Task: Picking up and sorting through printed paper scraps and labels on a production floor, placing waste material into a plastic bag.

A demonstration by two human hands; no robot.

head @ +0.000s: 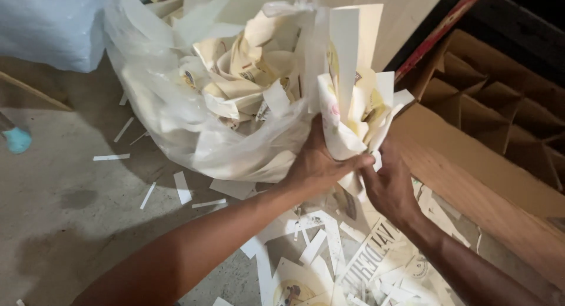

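I clamp my left hand (315,168) and right hand (388,188) together around a bundle of paper offcuts (353,115), raised at the mouth of the plastic bag (176,117), keeping loose strips gathered above the floor (65,212).

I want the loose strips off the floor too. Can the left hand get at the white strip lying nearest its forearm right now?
Probably not yet: the left hand is closed on the paper bundle, though the strip lies uncovered on the floor.
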